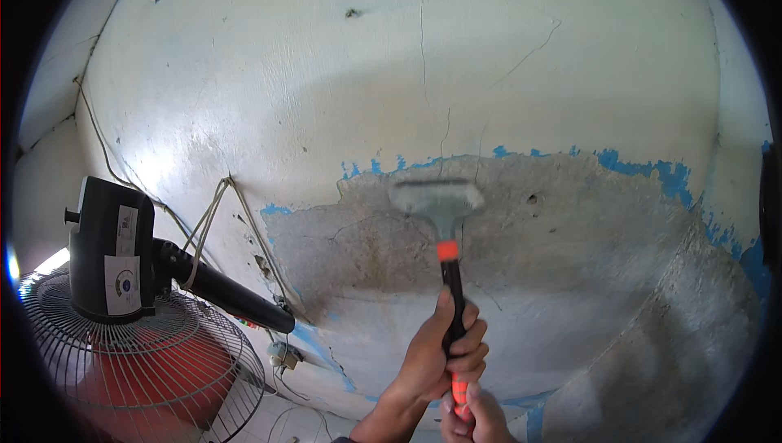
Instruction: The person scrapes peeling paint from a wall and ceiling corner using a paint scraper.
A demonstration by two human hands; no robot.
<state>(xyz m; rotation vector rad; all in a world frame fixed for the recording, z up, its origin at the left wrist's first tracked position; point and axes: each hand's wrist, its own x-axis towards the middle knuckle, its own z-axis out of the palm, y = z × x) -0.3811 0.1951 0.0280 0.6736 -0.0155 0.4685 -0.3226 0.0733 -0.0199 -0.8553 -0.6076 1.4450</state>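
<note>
A long-handled wall scraper (449, 272) with a wide metal head and a black and orange handle points up at the wall. My left hand (434, 351) is wrapped around the black part of the handle. Lower down, my right hand (479, 415) grips the orange end. The scraper's head, a little blurred, lies over bare grey plaster (568, 247), below the ragged edge of the pale painted wall (519, 100). Strips of blue paint (638, 168) show along that edge. Thin cracks run through the paint above the head.
At the left a wall fan (110, 247) with a wire cage and red blades hangs by a cord (244, 211) from the wall. Beneath its black arm is a small electrical box (284, 354) with loose wires. The wall meets another wall at the right.
</note>
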